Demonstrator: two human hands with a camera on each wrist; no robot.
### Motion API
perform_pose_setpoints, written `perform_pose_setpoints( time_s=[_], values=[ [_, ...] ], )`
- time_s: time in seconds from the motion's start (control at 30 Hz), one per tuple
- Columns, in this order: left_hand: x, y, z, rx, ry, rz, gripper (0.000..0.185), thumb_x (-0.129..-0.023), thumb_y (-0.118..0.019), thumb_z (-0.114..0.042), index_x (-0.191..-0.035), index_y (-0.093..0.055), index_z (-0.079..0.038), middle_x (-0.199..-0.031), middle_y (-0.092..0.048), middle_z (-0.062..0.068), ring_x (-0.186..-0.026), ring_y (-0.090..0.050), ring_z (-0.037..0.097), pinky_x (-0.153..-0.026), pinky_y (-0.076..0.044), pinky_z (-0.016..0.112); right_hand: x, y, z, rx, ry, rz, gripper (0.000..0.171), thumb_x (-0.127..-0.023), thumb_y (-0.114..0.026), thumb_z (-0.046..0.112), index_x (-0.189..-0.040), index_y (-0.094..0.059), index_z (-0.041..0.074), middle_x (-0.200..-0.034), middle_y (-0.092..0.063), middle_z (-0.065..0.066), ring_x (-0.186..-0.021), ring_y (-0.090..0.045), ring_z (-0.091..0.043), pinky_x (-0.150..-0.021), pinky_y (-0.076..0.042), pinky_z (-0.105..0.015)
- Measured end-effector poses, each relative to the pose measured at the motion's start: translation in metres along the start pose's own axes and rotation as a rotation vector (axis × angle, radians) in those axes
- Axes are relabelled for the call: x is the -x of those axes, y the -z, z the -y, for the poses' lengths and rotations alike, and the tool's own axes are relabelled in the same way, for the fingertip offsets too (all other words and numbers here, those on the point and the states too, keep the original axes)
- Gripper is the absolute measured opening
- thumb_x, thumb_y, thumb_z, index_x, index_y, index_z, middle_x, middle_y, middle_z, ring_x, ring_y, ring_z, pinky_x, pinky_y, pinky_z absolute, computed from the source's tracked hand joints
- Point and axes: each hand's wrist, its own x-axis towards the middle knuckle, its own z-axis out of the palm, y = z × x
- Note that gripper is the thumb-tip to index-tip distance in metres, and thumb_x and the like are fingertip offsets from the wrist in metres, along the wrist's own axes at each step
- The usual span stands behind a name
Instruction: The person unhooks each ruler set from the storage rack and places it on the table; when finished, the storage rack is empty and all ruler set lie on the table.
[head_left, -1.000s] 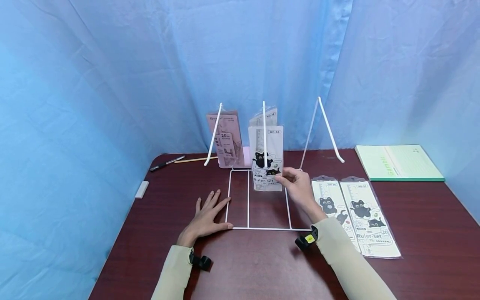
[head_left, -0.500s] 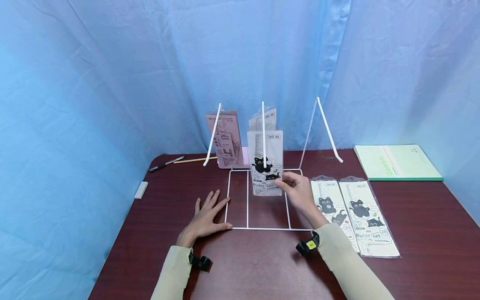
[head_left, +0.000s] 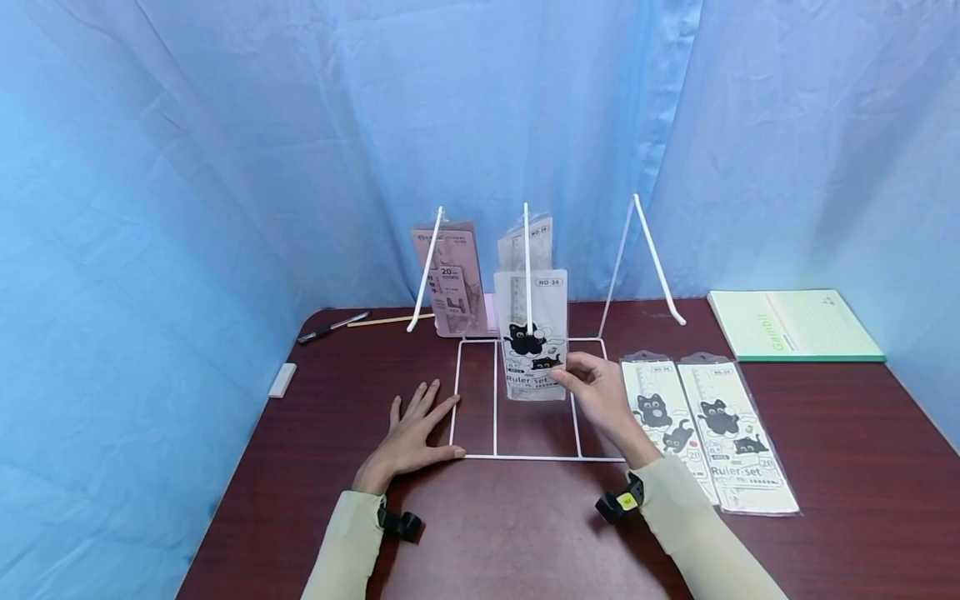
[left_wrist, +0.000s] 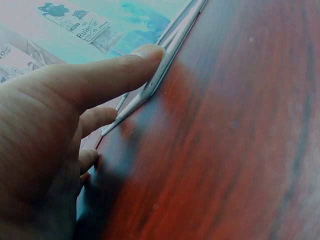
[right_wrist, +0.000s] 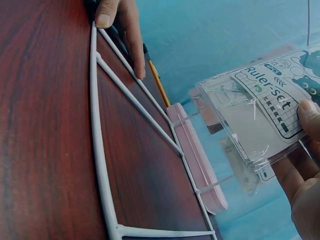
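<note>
Ruler-set packet [head_left: 543, 350] at the middle hook [head_left: 527, 267], right hand [head_left: 598, 390] pinching

Step in hand, as judged: fitting the packet to the middle hook of the white wire rack [head_left: 536, 457], centre of the head frame. Packet near upright; the hook arm crosses in front of it in this view. Whether its hanging tab is on the arm: cannot tell. If it is to hang there, the next move calls for lining the tab hole up with the hook's front tip, then sliding back toward the hung packet [head_left: 542, 237].

Right hand, right of centre: thumb and fingers pinch the packet's lower right edge; the packet extends up and left from them.

Left hand [head_left: 411, 442], lower left of centre: fingers spread, thumb touching the rack's near left corner, probably bracing it. Packet well apart from this hand, up and to the right.

Two more cat-print packets [head_left: 712, 417] lie flat, right of centre.
</note>
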Motion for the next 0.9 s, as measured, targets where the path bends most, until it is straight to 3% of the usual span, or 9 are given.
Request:
perform_pose_setpoints(
  time_s=[0.53,0.9],
  values=[
    [0.001,0.000,0.000,-0.003,0.003,0.004,0.090,-0.083,-0.074,-0.057,-0.158,-0.034,-0.027,-0.170,-0.011,0.012,-0.159,-0.003,0.035,-0.120,0.005,0.071,0.015,0.003,0.003,-0.013,0.006,0.012,0.012,-0.086,-0.074,-0.001,-0.095,-0.074,-0.009,-0.082,-0.073,-0.025,-0.065,-0.061,0.004,-0.060,-0.049,-0.017],
    [0.001,0.000,0.000,0.011,-0.008,-0.010,0.088,-0.082,-0.076,-0.055,-0.156,-0.038,-0.024,-0.170,-0.014,0.015,-0.158,-0.006,0.039,-0.119,0.002,0.073,0.026,0.003,0.005,-0.042,0.049,0.028,0.011,-0.085,-0.073,-0.005,-0.096,-0.073,-0.010,-0.081,-0.077,-0.013,-0.069,-0.063,0.005,-0.062,-0.052,-0.017]
  ],
)
